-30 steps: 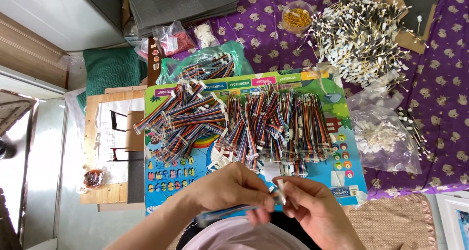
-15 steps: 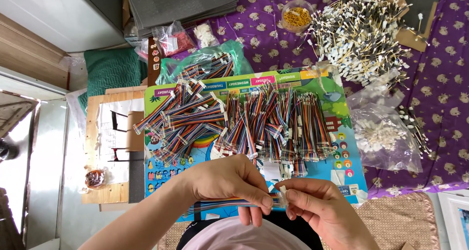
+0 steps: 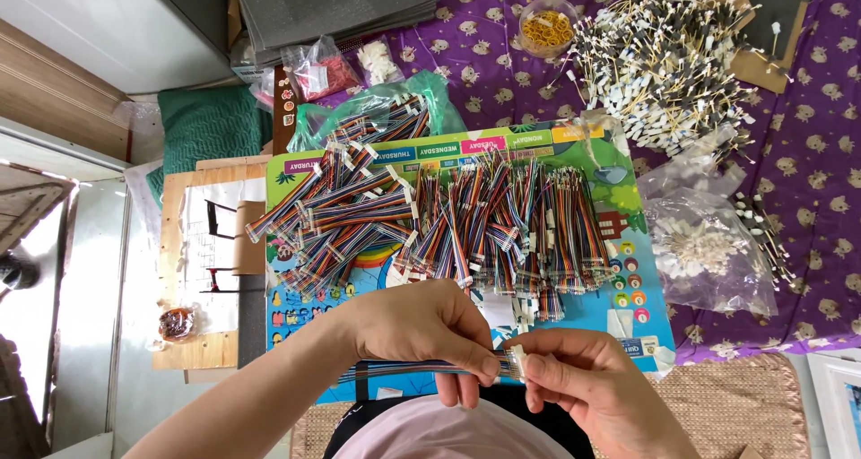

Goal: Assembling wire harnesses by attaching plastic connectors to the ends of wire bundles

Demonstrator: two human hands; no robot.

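My left hand (image 3: pixel 429 326) pinches a flat rainbow ribbon cable (image 3: pixel 408 368) that runs leftward under my wrist. My right hand (image 3: pixel 592 389) grips the small white connector (image 3: pixel 515 360) at the cable's end, fingertips of both hands almost touching. Just beyond my hands, piles of the same multicoloured ribbon cables (image 3: pixel 448 221) lie spread over a colourful printed board (image 3: pixel 628 307).
A heap of small white-and-black connector parts (image 3: pixel 668 60) lies on the purple cloth (image 3: pixel 807 181) at the far right, with a clear bag of white parts (image 3: pixel 704 244) below it. A cup of yellow rubber bands (image 3: pixel 547 29), a green bag of cables (image 3: pixel 377 118) and a wooden board (image 3: pixel 211 262) lie around.
My left hand has slid along the cable toward the connector, and both hands have shifted slightly right. The cable now lies stretched out flat between them.
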